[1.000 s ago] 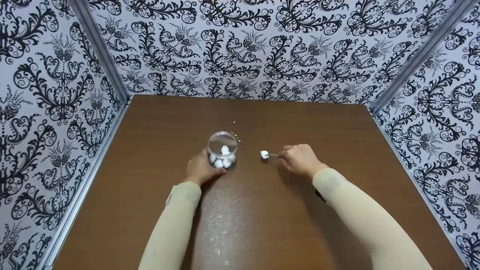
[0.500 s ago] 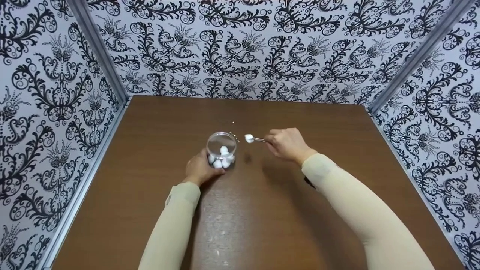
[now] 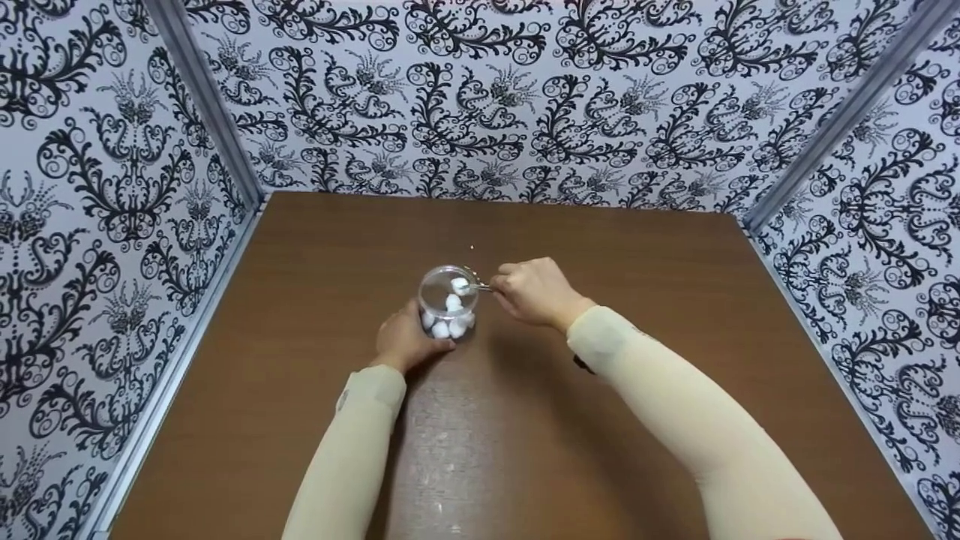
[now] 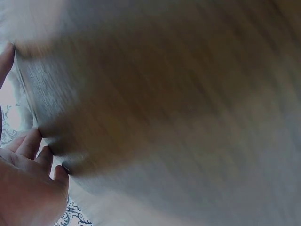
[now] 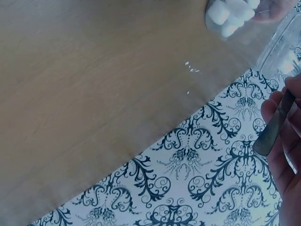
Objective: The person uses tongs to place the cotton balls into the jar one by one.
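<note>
A clear, round-mouthed jar (image 3: 430, 288) stands on the table, with several rounded white lumps (image 3: 456, 328) inside, like cotton balls or marshmallows. My left hand (image 3: 405, 337) grips its lower left side; in the left wrist view, thumb and fingers of that left hand (image 4: 28, 183) curl round the wall. My right hand (image 3: 536, 289) pinches a piece of metal cutlery (image 5: 274, 128) by its flat handle. One white lump (image 3: 460, 285) sits on its far end, within the outline of the jar's mouth. That lump covers the cutlery's head, so cannot tell whether it is a fork or a spoon.
Small white crumbs (image 5: 191, 69) lie on the brown wooden table (image 3: 337, 240) just beyond the jar. Patterned black-and-white walls (image 3: 480, 97) close in the back and both sides, with grey metal posts (image 3: 210, 97) at the corners.
My right hand has lifted the cutlery with the white lump from the right of the jar and moved it left to the jar's mouth. The left hand keeps its hold on the jar.
</note>
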{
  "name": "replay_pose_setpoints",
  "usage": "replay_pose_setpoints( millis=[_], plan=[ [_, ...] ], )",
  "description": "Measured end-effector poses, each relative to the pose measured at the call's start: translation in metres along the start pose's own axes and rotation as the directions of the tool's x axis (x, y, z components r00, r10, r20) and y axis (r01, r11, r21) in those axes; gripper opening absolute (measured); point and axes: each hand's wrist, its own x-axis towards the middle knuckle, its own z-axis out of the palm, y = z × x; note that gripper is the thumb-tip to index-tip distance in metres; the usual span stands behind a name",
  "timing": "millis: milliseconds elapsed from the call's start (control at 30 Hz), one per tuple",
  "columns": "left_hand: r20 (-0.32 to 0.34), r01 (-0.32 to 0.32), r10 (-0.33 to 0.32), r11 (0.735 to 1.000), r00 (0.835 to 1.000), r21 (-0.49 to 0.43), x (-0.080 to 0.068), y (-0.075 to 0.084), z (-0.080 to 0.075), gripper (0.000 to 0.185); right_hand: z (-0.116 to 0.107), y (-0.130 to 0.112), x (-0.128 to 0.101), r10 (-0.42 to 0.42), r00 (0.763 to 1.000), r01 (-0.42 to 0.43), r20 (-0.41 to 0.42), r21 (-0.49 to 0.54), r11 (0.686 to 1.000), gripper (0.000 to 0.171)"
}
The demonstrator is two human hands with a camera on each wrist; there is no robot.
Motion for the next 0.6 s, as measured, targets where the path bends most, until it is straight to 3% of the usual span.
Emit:
replay_pose_setpoints(
  millis=[600],
  plan=[
    [-0.016, -0.008, 0.008, 1.000, 1.000, -0.010, -0.0005, -0.0021, 0.0009, 0.092, 0.0005, 0.0019, -0.0040, 0.000, 1.000, 0.000, 0.006, 0.013, 1.000, 0.007]
  ],
)
